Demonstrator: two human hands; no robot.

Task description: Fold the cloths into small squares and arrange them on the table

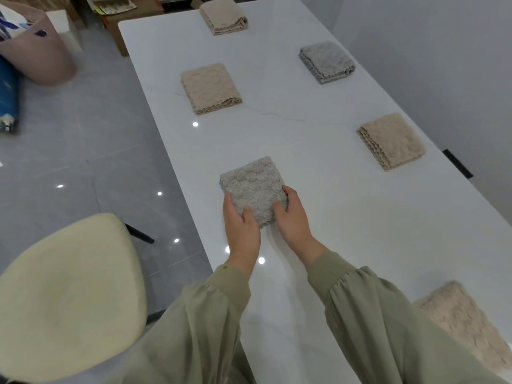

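A folded grey cloth [253, 185] lies on the white table [304, 231] near its left edge. My left hand [241, 225] grips its near left corner, thumb on top. My right hand [292, 217] grips its near right edge, thumb on top and fingers curled around the side. Further along the table lie folded squares: a beige cloth [210, 88] at the left, a beige one [392, 141] at the right, a grey one [327, 62] behind it and a beige one [223, 16] at the far end. Another beige cloth [465, 325] lies flatter at the near right.
A cream chair [66, 297] stands at the table's near left side. On the grey tiled floor at the far left are a pink bag [36, 48] and a blue item [8, 98]. A white wall [443, 51] runs along the table's right side.
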